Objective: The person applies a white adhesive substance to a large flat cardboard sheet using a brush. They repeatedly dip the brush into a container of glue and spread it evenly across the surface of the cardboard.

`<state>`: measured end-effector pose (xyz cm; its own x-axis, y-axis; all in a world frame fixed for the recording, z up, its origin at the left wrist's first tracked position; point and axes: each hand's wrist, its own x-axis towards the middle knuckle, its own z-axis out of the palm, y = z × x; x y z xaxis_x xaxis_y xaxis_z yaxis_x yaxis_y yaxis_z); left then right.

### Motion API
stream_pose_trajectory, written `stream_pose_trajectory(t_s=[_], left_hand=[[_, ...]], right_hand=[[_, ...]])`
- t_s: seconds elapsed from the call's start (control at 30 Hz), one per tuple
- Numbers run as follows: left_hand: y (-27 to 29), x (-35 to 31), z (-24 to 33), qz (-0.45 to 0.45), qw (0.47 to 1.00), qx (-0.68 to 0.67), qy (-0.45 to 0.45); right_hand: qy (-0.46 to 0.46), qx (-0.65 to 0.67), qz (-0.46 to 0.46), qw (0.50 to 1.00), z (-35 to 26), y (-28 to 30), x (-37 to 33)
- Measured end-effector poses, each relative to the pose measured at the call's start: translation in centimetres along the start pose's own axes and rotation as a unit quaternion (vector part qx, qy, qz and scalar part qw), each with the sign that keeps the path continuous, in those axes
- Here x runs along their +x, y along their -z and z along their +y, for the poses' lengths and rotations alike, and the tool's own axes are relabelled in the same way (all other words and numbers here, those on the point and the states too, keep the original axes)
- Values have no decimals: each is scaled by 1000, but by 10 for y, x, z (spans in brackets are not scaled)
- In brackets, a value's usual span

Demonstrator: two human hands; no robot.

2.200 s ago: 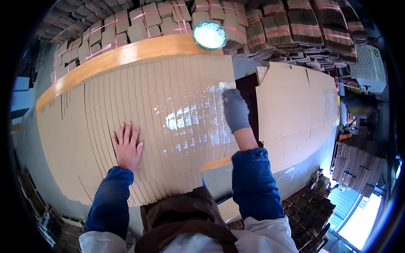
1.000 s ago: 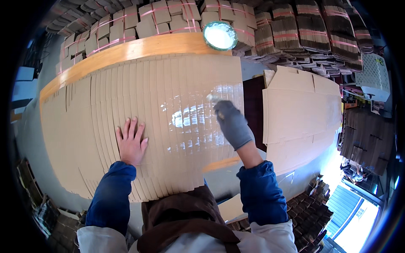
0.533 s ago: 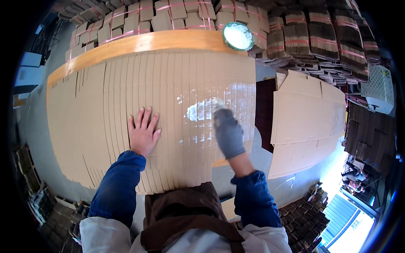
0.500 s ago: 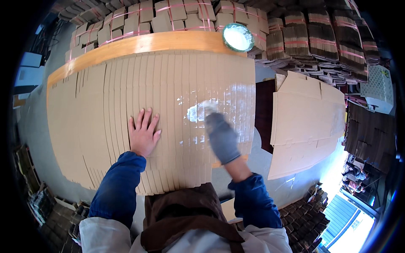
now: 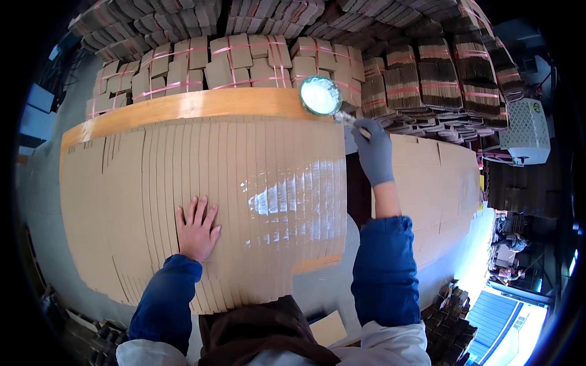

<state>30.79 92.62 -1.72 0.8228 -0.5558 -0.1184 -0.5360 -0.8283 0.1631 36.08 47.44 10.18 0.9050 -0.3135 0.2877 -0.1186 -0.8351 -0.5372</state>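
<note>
1. R hand (image 5: 375,152), qty 1, grey-gloved: fingers closed round handle of small brush (image 5: 363,131). Brush tip just beside bowl rim; contact can't be told.
2. L hand (image 5: 198,236), qty 1, bare: fingers spread, palm down, nothing gripped; rests on cardboard sheets.
3. Brush: prob. light, stiff handle, softer whitened tip. Best hold: handle, well back from wet end.
4. Cardboard sheets (image 5: 195,165), brown, multiple, overlapped in narrow steps; loc. in front of person, on wood table (image 5: 183,105). Each prob. light, stiffish, easily creased; whole lot prob. heavier, apt to slide apart. Best hold: dry outer edges, or flat palm as L hand has it.
5. White smears (image 5: 274,200), on R part of sheets, glossy; prob. wet, slippery, poor place to grip.
6. Bowl (image 5: 303,100), green rim, at far R end of table, w/ white paste (image 5: 319,96) inside. Prob. some weight from contents, slick where smeared; best hold: outer wall, both sides.
7. 2nd cardboard stack (image 5: 433,183), R of table, beyond R forearm; apart from main lot.
8. Bundles (image 5: 238,61), bkgd, stacked cardboard, pink straps.
9. White perforated unit (image 5: 526,137), far R, w/ small green mark (image 5: 535,107).
10. Labels/brands: none legible; green mark too small to make out.
</note>
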Motion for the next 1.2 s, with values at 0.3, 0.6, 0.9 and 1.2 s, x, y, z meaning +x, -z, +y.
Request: stream_pose_trajectory(t_s=[0.3, 0.6, 0.9, 1.2], left_hand=[[1, 0, -3, 1, 1000, -18, -5], [2, 0, -1, 8, 1000, -12, 5], [1, 2, -2, 20, 1000, -4, -8], [4, 8, 3, 21, 1000, -17, -12]], right_hand=[[20, -35, -138, 990, 31, -69, 84], [49, -22, -135, 989, 35, -76, 91], [-195, 358, 7, 913, 69, -75, 95], [-301, 786, 16, 540, 140, -93, 71]])
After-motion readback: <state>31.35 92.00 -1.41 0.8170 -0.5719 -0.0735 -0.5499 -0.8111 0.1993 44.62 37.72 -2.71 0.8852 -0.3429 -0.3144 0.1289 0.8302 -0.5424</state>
